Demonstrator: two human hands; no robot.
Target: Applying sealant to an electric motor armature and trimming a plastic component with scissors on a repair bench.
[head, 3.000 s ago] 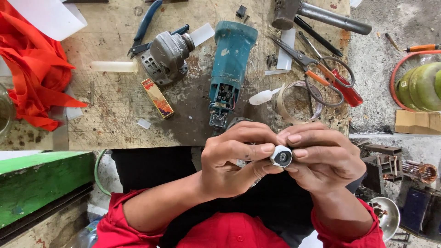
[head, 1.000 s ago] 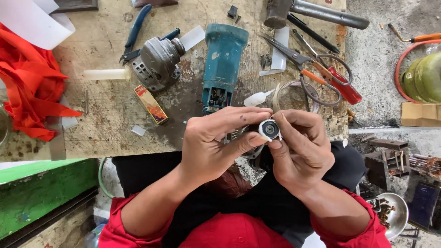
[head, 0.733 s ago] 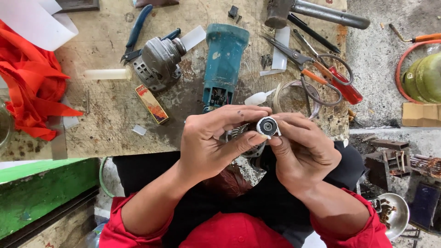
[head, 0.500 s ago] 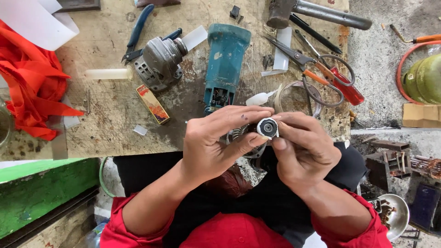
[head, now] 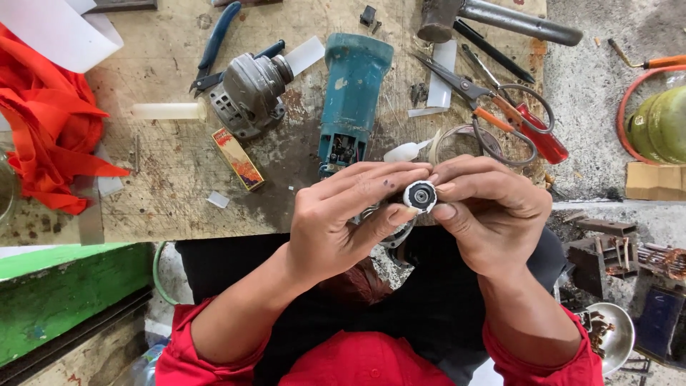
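Red sleeves (head: pixel 214 350) frame the near edge as a person's left hand (head: pixel 336 221) and right hand (head: pixel 493 214) meet over the lap, just off the near edge of a scarred wooden workbench (head: pixel 179 193). Both hands pinch a small round bearing (head: pixel 420 196) between thumbs and fingertips, its white ring and dark centre facing up; a larger metal part under it is mostly hidden by the fingers. Little room lies between the knuckles and the bench edge.

Just beyond the hands, a teal power-tool body (head: pixel 352 100) lies with its open end toward the person. Left of it sit a grey gear head (head: pixel 250 93), a small orange box (head: pixel 238 159) and a white plastic tube (head: pixel 168 111), with bare wood between them. Blue-handled pliers (head: pixel 214 43) lie farther back. A red cloth (head: pixel 50 121) is heaped at the left edge. To the right, orange-handled scissors (head: pixel 500 107) cross a wire ring, and a hammer (head: pixel 493 18) rests at the far edge. Right of the bench is grey concrete floor with a green gas cylinder (head: pixel 661 121), and a metal bowl (head: pixel 607 343) sits near right among scrap. A green board (head: pixel 71 300) runs along near left.
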